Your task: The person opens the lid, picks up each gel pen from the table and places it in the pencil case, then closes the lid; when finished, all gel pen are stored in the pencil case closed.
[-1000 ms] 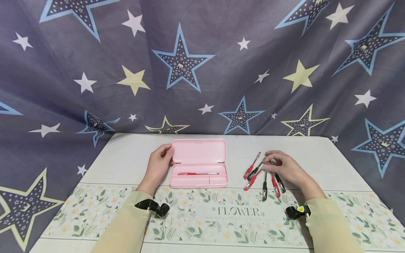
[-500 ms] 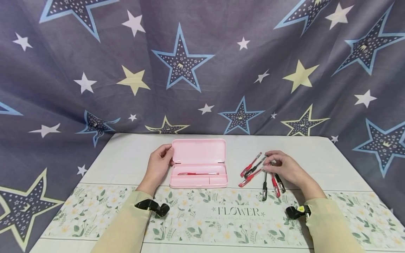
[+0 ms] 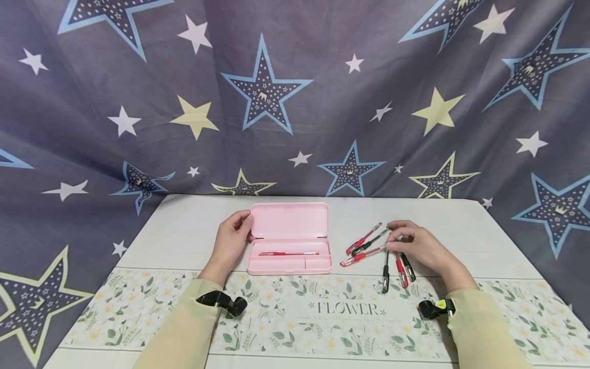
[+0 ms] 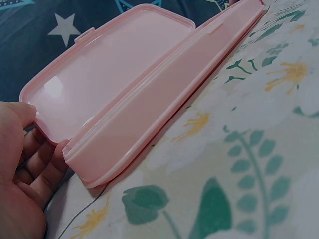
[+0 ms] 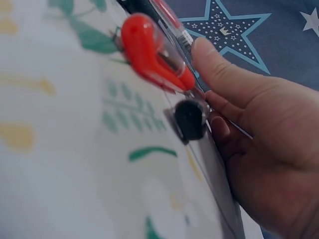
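Observation:
A pink pencil case [image 3: 290, 220] lies open on the table, one red gel pen [image 3: 276, 253] in its long rear compartment. My left hand [image 3: 232, 238] grips the left edge of its raised lid; in the left wrist view the thumb [image 4: 25, 112] is on the lid's rim, with fingers curled behind. To the right, my right hand [image 3: 419, 248] pinches the clear end of a red gel pen [image 3: 357, 259]. Beside that pen lie another red pen [image 3: 359, 243] and a black pen [image 3: 366, 246]. Two black pens and a red pen [image 3: 400, 271] point toward me below the hand.
A white table with a floral runner [image 3: 345, 333] lettered FLOWER supports everything. A dark curtain [image 3: 295, 154] printed with stars hangs right behind the table's far edge. The case's front strip has a small divided compartment [image 3: 318, 263] at the right.
The pinched red pen has swung left, its capped end turning away from the other pens below. The neighbouring red and black pens have shifted left too. My left hand and the case stay put.

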A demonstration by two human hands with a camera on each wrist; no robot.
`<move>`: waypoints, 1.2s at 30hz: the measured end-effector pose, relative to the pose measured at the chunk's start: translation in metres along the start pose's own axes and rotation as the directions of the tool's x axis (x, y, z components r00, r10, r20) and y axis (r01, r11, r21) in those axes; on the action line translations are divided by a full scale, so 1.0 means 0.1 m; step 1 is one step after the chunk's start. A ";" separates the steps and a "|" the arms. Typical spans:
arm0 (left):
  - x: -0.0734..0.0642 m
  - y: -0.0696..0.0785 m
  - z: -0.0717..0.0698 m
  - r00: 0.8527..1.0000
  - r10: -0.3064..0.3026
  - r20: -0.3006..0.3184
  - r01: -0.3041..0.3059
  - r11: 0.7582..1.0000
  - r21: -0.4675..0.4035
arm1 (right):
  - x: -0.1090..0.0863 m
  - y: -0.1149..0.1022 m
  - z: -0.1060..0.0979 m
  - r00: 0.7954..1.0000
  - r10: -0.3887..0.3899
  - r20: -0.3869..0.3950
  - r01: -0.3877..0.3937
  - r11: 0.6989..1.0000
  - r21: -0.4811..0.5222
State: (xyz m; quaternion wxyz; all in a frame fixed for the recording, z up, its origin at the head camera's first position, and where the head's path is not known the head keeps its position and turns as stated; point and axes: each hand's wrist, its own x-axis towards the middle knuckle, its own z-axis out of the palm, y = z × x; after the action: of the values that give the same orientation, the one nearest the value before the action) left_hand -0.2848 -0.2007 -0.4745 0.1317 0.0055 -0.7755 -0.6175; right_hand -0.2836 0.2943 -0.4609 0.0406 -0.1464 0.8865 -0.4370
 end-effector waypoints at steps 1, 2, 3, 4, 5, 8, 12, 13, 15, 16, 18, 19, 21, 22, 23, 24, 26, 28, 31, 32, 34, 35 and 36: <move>0.00 0.00 0.00 1.000 -0.002 -0.001 0.002 1.000 0.001 | -0.01 0.00 -0.01 1.000 0.000 0.001 0.000 1.000 0.011; 0.00 0.00 0.00 1.000 -0.002 -0.002 0.002 1.000 0.003 | -0.01 0.00 -0.01 1.000 -0.001 0.000 0.001 1.000 0.021; 0.00 0.00 0.00 1.000 -0.005 -0.003 0.005 1.000 0.004 | -0.01 0.01 -0.02 1.000 0.000 -0.003 0.000 1.000 0.031; 0.00 0.00 0.00 1.000 -0.006 -0.004 0.006 1.000 0.004 | -0.02 0.01 -0.02 1.000 0.001 -0.008 0.000 0.999 0.041; 0.00 0.00 0.00 1.000 -0.009 -0.005 0.009 1.000 0.003 | -0.02 0.02 -0.03 1.000 0.003 -0.014 -0.003 0.999 0.053; 0.00 0.00 0.00 1.000 -0.011 -0.004 0.011 1.000 -0.001 | -0.02 0.05 -0.03 0.999 0.014 -0.036 -0.011 0.997 0.080; 0.00 0.01 0.00 1.000 -0.011 -0.001 0.011 1.000 -0.001 | -0.01 0.07 -0.03 0.997 0.028 -0.068 -0.021 0.995 0.095; 0.00 0.01 0.00 1.000 -0.011 0.000 0.011 1.000 0.001 | -0.01 0.07 -0.03 0.997 0.030 -0.076 -0.023 0.995 0.094; 0.00 0.02 0.00 1.000 -0.013 0.001 0.013 1.000 0.007 | -0.01 0.06 -0.03 0.995 0.041 -0.093 -0.033 0.995 0.095; 0.00 0.03 0.00 1.000 -0.014 0.002 0.014 1.000 0.011 | -0.01 0.05 -0.03 0.994 0.048 -0.100 -0.039 0.995 0.094; -0.01 0.03 0.00 1.000 -0.018 0.003 0.018 1.000 0.017 | -0.01 0.03 -0.03 0.992 0.062 -0.113 -0.052 0.995 0.086; -0.01 0.04 0.00 1.000 -0.020 0.002 0.020 1.000 0.018 | -0.01 0.03 -0.03 0.990 0.071 -0.119 -0.061 0.995 0.083; -0.01 0.04 0.00 1.000 -0.022 0.002 0.022 1.000 0.014 | -0.01 0.00 -0.03 0.987 0.092 -0.130 -0.082 0.993 0.082; -0.01 0.04 0.00 1.000 -0.020 0.001 0.020 1.000 0.009 | -0.01 0.00 -0.03 0.985 0.102 -0.137 -0.092 0.992 0.084; 0.00 0.04 0.00 1.000 -0.018 0.002 0.017 1.000 0.006 | 0.00 -0.01 -0.03 0.983 0.112 -0.143 -0.101 0.991 0.085; 0.00 0.04 0.00 1.000 -0.015 0.002 0.015 1.000 0.002 | 0.00 -0.02 -0.03 0.981 0.122 -0.148 -0.109 0.990 0.091; 0.00 0.03 0.00 1.000 -0.008 0.003 0.008 1.000 -0.008 | 0.00 -0.04 -0.03 0.978 0.136 -0.156 -0.122 0.988 0.099; 0.00 0.03 0.00 1.000 -0.007 0.005 0.007 1.000 -0.009 | 0.01 -0.06 -0.04 0.977 0.139 -0.163 -0.124 0.987 0.100; 0.00 0.03 0.00 1.000 -0.009 0.004 0.009 1.000 -0.009 | 0.02 -0.10 -0.03 0.976 0.133 -0.175 -0.118 0.988 0.098; 0.00 0.03 0.00 1.000 -0.010 0.003 0.010 1.000 -0.009 | 0.03 -0.12 -0.02 0.975 0.130 -0.180 -0.113 0.989 0.100; -0.01 0.02 0.00 1.000 -0.011 0.004 0.011 1.000 -0.008 | 0.04 -0.15 0.00 0.975 0.119 -0.188 -0.100 0.989 0.109; -0.01 0.02 0.00 1.000 -0.011 0.005 0.011 1.000 -0.008 | 0.04 -0.16 0.00 0.975 0.111 -0.193 -0.090 0.989 0.114; -0.01 0.02 -0.01 1.000 -0.011 0.005 0.011 1.000 -0.009 | 0.05 -0.18 0.01 0.975 0.103 -0.196 -0.080 0.989 0.121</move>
State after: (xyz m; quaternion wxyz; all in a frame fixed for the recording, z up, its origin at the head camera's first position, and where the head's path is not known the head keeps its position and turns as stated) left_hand -0.2837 -0.2005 -0.4724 0.1263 0.0077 -0.7730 -0.6216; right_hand -0.2840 0.2818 -0.4476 -0.0212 -0.0578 0.8658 -0.4965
